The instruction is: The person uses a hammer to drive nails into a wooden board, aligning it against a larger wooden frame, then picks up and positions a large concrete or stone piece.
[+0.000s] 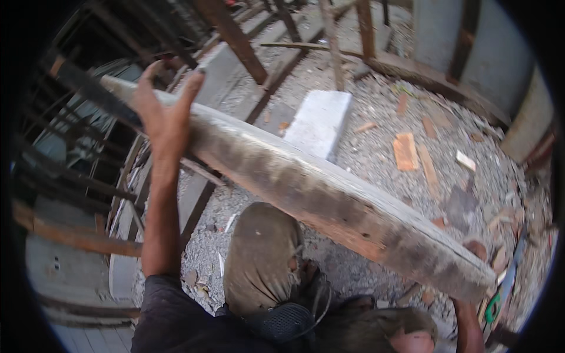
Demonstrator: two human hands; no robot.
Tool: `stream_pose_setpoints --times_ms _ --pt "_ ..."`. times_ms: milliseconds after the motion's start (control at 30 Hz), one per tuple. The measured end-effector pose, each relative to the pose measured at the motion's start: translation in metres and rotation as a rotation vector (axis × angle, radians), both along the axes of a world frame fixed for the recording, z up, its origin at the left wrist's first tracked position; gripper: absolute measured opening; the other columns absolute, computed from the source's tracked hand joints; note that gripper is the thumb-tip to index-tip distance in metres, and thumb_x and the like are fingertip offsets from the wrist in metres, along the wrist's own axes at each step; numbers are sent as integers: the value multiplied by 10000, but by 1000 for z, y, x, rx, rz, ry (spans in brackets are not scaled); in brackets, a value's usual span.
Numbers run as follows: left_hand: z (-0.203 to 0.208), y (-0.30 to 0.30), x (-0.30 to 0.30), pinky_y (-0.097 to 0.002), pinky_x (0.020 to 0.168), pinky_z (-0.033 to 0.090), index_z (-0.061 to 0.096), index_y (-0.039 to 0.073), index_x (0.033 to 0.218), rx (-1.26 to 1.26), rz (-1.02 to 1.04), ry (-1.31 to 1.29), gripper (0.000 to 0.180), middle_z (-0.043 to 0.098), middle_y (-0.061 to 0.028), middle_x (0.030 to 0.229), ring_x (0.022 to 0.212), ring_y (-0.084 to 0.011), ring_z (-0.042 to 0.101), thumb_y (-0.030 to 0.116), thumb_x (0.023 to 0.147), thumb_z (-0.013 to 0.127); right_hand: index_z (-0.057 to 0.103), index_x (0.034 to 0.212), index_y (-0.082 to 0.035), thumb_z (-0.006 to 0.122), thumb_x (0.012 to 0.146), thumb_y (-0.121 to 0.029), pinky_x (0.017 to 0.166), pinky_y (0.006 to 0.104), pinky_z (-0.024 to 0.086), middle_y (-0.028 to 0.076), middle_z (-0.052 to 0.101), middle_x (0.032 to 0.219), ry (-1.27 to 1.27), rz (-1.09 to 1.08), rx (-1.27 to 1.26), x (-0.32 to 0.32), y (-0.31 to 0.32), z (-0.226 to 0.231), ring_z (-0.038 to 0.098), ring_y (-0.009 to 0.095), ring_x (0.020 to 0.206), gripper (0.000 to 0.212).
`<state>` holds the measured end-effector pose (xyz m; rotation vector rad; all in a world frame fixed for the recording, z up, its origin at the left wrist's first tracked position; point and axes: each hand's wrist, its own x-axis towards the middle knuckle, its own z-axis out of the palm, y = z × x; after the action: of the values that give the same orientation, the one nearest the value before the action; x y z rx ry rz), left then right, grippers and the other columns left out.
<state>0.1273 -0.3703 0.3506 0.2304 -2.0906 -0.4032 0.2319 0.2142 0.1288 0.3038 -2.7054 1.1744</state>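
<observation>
A long, thick wooden beam (329, 203), weathered grey on top with dark stains and reddish wood along its side, slants across in front of me, above my knees. My left hand (162, 115) grips it near its far left end, thumb and a finger reaching past the upper edge; the other fingers are mostly hidden. Under the near right end, my right hand (465, 312) holds the beam, its fingers hidden by the wood. Just beyond the beam's middle, a white rectangular block (321, 120) lies on the gravel, partly covered by the beam.
Wood scraps, including an orange-brown piece (405, 151), litter the gravel ground (382, 106). A handsaw with a green handle (493, 307) lies at the right. Timber posts (232, 38) and crossed planks crowd the left and back. Grey panels (494, 65) stand at the far right.
</observation>
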Motion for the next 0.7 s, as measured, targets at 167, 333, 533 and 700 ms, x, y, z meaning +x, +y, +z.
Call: stream_pose_setpoints --times_ms 167,333,533,700 --pt "34 62 -23 -487 1141 394 535 16 1445 -218 -729 -522 823 553 -196 1453 1342 -337 535 441 813 847 590 1187 -53 801 821 -154 974 338 437 89 564 1144 -31 159 -290 -31 -39 -2 556 241 1092 434" --pt "29 272 -20 -498 1141 421 415 11 1520 -687 -1569 -1055 1045 507 -232 1502 1378 -380 527 474 720 901 581 1249 -52 821 802 -164 1037 352 433 109 576 1236 -3 103 -264 -8 -2 25 555 256 1195 520" --pt "-8 333 -1 -461 1062 489 407 34 1512 -416 -1561 -1445 936 543 -223 1449 1290 -388 584 379 771 863 556 1300 -105 748 871 -175 1042 372 448 107 551 1264 -111 -151 -316 9 -53 35 561 296 1209 475" --pt "18 289 57 -432 1014 519 448 53 1478 32 -1802 -1273 811 611 -187 1344 1198 -313 639 387 838 818 533 1311 -134 519 1030 -154 1067 362 437 106 504 1346 -218 -182 -170 17 -55 45 553 284 1227 282"
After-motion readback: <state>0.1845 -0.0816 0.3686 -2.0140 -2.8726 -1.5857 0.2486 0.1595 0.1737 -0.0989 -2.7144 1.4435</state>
